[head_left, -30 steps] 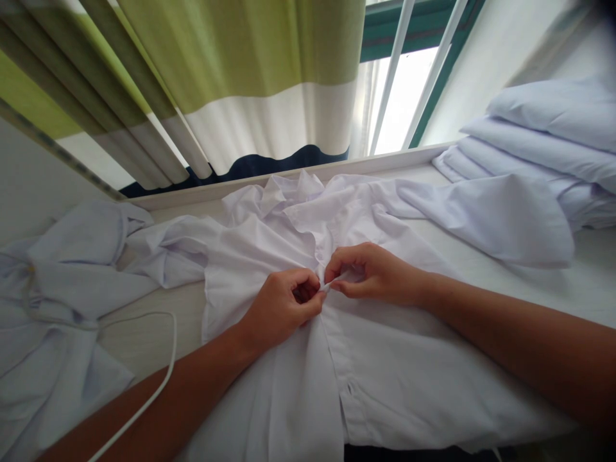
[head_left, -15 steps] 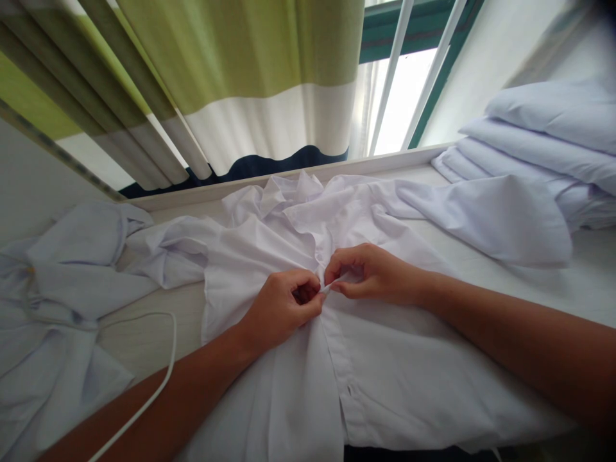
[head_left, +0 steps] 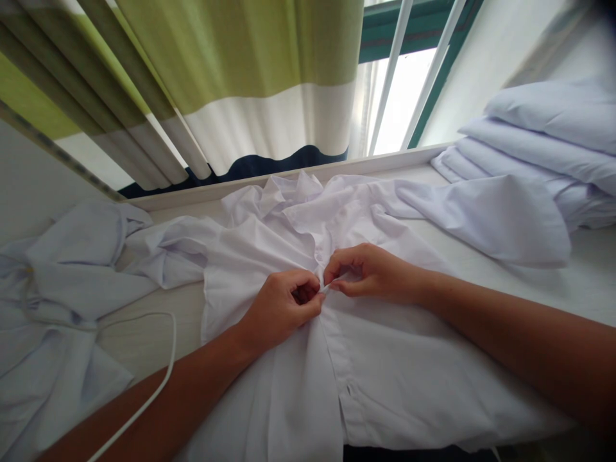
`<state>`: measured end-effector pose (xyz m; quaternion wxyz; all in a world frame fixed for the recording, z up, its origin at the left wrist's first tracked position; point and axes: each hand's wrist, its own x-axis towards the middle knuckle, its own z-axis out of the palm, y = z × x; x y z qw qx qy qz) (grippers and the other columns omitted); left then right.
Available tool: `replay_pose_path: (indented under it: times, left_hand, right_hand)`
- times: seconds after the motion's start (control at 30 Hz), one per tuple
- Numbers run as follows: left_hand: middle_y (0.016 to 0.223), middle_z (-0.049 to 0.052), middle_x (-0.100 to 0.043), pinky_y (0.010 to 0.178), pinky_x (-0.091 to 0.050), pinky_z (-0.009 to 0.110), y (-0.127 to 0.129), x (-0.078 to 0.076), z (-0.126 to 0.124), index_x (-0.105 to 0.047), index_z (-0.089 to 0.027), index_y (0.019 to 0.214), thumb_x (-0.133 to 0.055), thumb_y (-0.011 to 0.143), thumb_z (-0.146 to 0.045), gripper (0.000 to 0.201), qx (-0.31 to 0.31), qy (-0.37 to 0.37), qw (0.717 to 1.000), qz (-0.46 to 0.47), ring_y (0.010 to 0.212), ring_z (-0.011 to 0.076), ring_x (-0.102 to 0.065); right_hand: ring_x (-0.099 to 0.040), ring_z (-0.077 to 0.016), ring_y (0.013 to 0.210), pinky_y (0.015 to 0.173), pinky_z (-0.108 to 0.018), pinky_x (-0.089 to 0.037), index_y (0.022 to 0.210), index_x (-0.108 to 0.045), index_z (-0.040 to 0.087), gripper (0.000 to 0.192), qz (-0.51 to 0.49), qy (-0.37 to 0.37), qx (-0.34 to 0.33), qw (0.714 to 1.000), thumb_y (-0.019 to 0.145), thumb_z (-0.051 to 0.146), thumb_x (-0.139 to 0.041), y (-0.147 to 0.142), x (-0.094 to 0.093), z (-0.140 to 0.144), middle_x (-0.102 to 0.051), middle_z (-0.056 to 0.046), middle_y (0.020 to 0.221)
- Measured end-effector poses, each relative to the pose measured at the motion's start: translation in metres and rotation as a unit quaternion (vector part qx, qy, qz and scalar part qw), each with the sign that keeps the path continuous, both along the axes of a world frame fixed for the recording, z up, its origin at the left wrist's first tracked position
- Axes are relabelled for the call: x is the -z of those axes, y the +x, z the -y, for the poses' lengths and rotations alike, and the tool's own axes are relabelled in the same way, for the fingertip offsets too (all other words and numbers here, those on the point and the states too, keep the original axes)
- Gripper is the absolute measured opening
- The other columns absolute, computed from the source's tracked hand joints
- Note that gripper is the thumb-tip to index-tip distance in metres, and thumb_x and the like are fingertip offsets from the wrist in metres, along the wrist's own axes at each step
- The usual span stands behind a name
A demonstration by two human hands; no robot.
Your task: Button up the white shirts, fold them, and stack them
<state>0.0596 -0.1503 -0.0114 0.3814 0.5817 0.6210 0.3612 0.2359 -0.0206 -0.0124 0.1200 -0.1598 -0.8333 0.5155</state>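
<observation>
A white shirt (head_left: pixel 385 359) lies spread out in front of me, its collar toward the window and its sleeves out to both sides. Down its middle runs the front placket, with a buttonhole (head_left: pixel 349 389) showing near the hem. My left hand (head_left: pixel 286 301) pinches the placket's edge between thumb and fingers. Close against it, my right hand (head_left: pixel 368 273) pinches a raised fold of the same placket. The fingertips of both hands nearly meet. Any button between them is hidden by the fingers.
Folded white garments (head_left: pixel 548 135) are stacked at the right. Crumpled white cloth (head_left: pixel 58 289) lies at the left. A white cable (head_left: pixel 174 333) crosses over my left forearm. A green and white curtain (head_left: pixel 269 83) hangs behind the table's raised back edge (head_left: pixel 380 163), beside a barred window.
</observation>
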Motion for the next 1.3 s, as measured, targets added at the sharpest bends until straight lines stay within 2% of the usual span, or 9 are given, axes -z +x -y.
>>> replay_pose_path:
  times: [0.77, 1.0, 1.3]
  left_hand:
    - [0.063, -0.005, -0.052, 0.047, -0.039, 0.019, -0.002, 0.001, 0.000, -0.060, -0.016, 0.070, -0.065, 0.082, -0.024, 0.015, 0.008, -0.015, 1.000, 0.013, 0.049, 0.0066, -0.048]
    - [0.067, -0.005, -0.052, 0.047, -0.040, 0.019, -0.006, 0.003, -0.001, -0.060, -0.016, 0.073, -0.064, 0.086, -0.027, 0.017, 0.029, -0.031, 0.999, 0.032, 0.049, 0.0063, -0.049]
    - [0.072, -0.004, -0.052, 0.050, -0.042, 0.018, -0.011, 0.004, -0.001, -0.063, -0.015, 0.075, -0.062, 0.088, -0.025, 0.016, 0.069, -0.020, 0.997, 0.003, 0.052, 0.0056, -0.050]
  right_hand:
    - [-0.066, -0.0161, 0.080, 0.074, -0.026, -0.049, 0.086, -0.071, 0.019, 0.016, 0.001, 0.002, -0.005, 1.000, 0.074, 0.014, -0.061, -0.001, 0.002, 0.001, -0.074, 0.000, 0.085]
    - [-0.065, -0.0165, 0.081, 0.075, -0.027, -0.047, 0.085, -0.070, 0.019, 0.013, 0.008, -0.008, 0.000, 1.000, 0.076, 0.015, -0.062, -0.002, 0.000, 0.002, -0.073, 0.000, 0.086]
    - [-0.064, -0.0160, 0.077, 0.069, -0.025, -0.046, 0.081, -0.069, 0.017, 0.006, 0.032, -0.043, -0.002, 0.999, 0.077, 0.016, -0.064, -0.002, -0.004, 0.001, -0.073, -0.001, 0.083]
